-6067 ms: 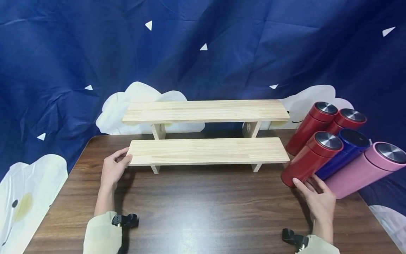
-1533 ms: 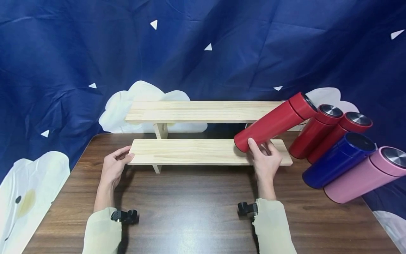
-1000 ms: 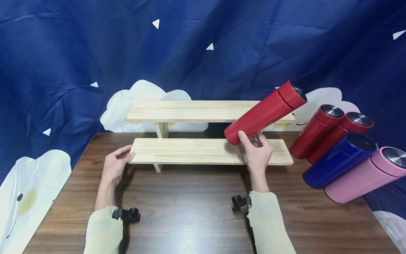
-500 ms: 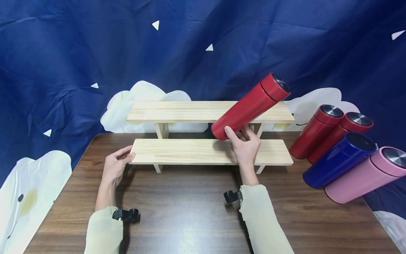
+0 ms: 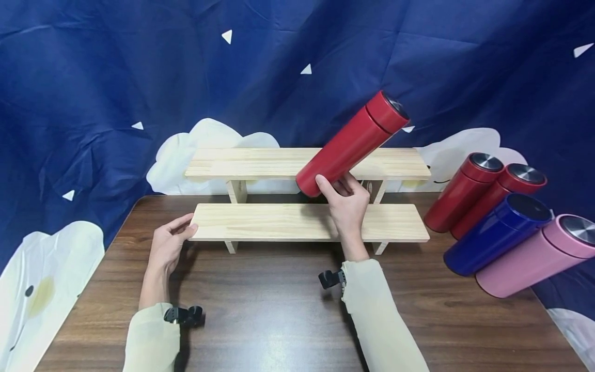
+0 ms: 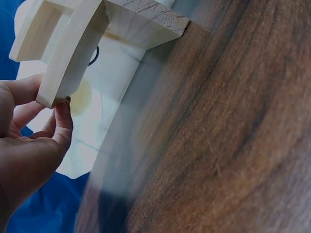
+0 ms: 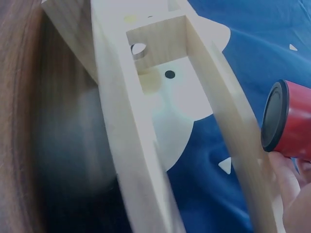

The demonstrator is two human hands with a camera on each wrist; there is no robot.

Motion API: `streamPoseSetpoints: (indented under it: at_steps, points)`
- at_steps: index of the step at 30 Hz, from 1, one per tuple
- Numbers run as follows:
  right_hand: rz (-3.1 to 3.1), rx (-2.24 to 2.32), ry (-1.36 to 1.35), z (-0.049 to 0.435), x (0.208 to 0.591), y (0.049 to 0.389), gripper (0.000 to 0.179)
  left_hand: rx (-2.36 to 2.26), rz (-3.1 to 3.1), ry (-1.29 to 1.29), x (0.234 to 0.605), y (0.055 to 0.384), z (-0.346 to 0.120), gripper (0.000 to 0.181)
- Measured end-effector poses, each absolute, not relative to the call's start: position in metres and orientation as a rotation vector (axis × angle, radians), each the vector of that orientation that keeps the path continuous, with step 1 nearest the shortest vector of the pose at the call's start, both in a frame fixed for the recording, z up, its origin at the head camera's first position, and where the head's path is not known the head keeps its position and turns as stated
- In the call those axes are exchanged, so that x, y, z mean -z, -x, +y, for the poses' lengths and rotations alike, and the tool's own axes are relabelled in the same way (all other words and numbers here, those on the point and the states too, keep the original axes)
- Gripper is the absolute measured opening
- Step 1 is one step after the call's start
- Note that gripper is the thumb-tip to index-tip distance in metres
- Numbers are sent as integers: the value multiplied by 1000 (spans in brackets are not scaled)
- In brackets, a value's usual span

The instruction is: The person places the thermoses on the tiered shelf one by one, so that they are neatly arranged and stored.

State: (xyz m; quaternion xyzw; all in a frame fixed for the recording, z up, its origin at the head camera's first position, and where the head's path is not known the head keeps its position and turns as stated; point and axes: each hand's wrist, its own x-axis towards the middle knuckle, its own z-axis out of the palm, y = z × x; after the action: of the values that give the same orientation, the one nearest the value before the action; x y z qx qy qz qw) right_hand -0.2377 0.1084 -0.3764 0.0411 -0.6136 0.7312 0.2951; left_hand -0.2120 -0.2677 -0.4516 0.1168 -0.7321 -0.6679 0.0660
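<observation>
The right hand [image 5: 346, 207] is grasping a smooth, cylindrical red bottle [image 5: 353, 143] near its base. That bottle is leaning, lid end up and to the right, above the lower board [image 5: 269, 222] and partly in front of the upper board [image 5: 251, 163]. The right wrist view is showing its flat, dark, round underside. The left hand [image 5: 168, 244] is pinching the left end of the lower board. Pale, straight-grained wood is forming the 2 long, flat boards, with upright supports holding them in 2 steps. At the right of the dark, wood-grained table [image 5: 260, 305], 4 more cylinders are standing grouped: 2 other red bottles [image 5: 457, 199], 1 blue bottle [image 5: 494, 235] and 1 pink bottle [image 5: 530, 258], making 5 bottles altogether. Creased blue cloth [image 5: 297, 31] is hanging behind.
</observation>
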Motion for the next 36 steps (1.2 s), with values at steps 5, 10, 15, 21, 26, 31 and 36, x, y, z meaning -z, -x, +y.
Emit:
streamPoseSetpoints:
  at_steps: [5,10,15,21,26,31,36]
  points:
    - [-1650,-1946,-121,98,360,234,44,2017,-2210,-357,452,211,-268,47]
    - [-1668,-1924,-176,86,335,223,43,2022,-2199,-346,451,211,-269,47]
    - [-1691,-1905,-220,76,322,227,45,2025,-2200,-357,450,210,-271,48]
    - [-1782,-1883,-231,68,322,246,47,2010,-2223,-359,448,210,-269,48]
    - [-1830,-1859,-238,63,333,266,52,2019,-2217,-372,450,210,-268,47]
    - [-1843,-1841,-233,56,336,277,55,2017,-2217,-360,450,211,-268,48]
    - [-1860,-1808,-236,49,337,284,58,2012,-2221,-364,450,213,-266,47]
